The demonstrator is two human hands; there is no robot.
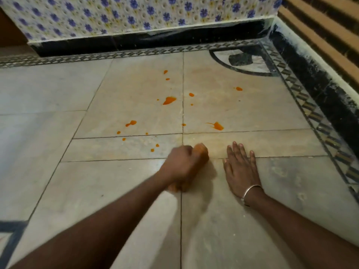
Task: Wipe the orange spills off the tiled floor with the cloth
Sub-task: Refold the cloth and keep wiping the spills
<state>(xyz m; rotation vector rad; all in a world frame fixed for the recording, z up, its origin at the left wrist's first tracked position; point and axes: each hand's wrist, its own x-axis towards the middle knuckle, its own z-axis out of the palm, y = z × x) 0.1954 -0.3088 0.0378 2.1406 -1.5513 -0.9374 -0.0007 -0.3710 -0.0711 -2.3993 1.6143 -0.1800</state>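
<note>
Probably soft and light — cloth [201,150] bunched in clenched left hand [182,164], pressed on floor [58,133] (blurred). Right hand [240,167] flat, fingers spread. Spills [169,100] just ahead — best gripped wadded.

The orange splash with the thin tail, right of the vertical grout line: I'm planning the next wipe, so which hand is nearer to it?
Right. The right hand lies flat just below the splash; the left hand, bunching the cloth, is below-left.
</note>
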